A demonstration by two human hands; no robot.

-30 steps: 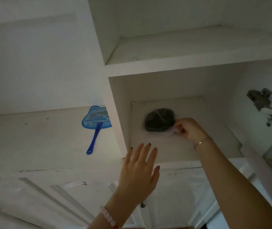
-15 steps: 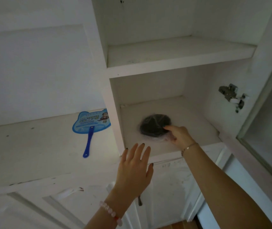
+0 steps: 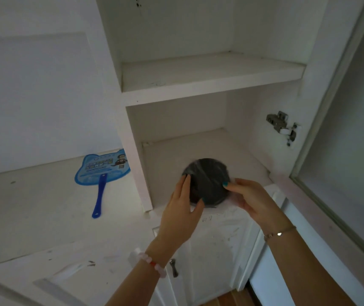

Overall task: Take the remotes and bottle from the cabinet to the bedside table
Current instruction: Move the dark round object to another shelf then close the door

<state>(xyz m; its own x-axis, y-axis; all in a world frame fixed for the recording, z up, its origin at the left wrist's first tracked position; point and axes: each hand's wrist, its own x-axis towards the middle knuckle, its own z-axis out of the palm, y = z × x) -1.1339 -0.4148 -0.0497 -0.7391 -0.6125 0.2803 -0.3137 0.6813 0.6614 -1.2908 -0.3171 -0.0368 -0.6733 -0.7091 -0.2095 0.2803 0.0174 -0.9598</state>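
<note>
- Now drawn forward to the front lip of the lower compartment, where half a second earlier lying further back under the right hand alone: dark round bundle (image 3: pixel 207 181), apparently wrapped in clear film. Contents not legible; whether remotes or bottle cannot be told.
- Standing open: white cabinet (image 3: pixel 198 85), upper shelf showing nothing on it, lower shelf floor carrying only the bundle, so reaching from below and in front.
- Swinging clear on the right: glazed cabinet door (image 3: pixel 342 151), hanging from a metal hinge (image 3: pixel 281 127), leaving the compartment mouth free for both arms.
- Lying flat on the counter ledge to the left, well apart from the bundle and outside the compartment: blue hand fan (image 3: pixel 102 173), handle pointing toward the viewer.
- Newly closing in from the left, having hovered below the shelf edge before: left hand (image 3: pixel 182 214), half open, fingers extended up along the bundle's left edge, thumb curling under its lower rim; touching, likely steadying rather than gripping.
- Pinching from the right: right hand (image 3: pixel 252 198), partly closed, fingertips on the bundle's right edge and the loose film, probably doing the pulling.
- Sitting between the two hands, bundle overhanging the shelf front slightly, judged ready for lifting out.
</note>
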